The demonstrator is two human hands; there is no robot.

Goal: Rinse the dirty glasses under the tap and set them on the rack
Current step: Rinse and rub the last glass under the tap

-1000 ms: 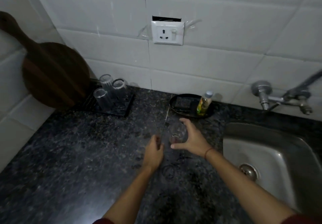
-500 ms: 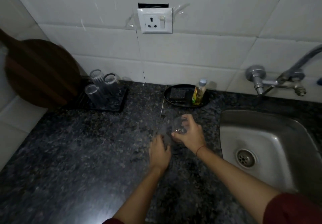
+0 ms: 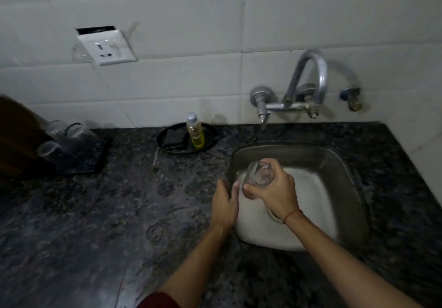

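The step in hand is the rinse itself, at its very start. The right hand (image 3: 275, 192) has its grip clamped round a clear glass (image 3: 259, 173), fingers and thumb wrapped about the wall. It holds the glass above the left part of the sink (image 3: 299, 157), mouth tipped away from the person. The left hand (image 3: 224, 202) lies on the sink's left rim, just beside the glass. Its grip is apart, with relaxed fingers that hold nothing.

No stream shows from the tap (image 3: 321, 78), and the glass sits in front and to the left of the spout, not under it. Judging from that, the next move calls for two things. One is carrying the glass back and to the right until it is beneath the outlet. The other is opening a tap handle, a job that would suit the free left hand.

After rinsing, the glass must cross the dark stone table (image 3: 95, 224) to the black rack (image 3: 101, 157) at far left, where other glasses (image 3: 51, 148) already stand. A wet glass is slippery, so a firm hold will matter on that carry.
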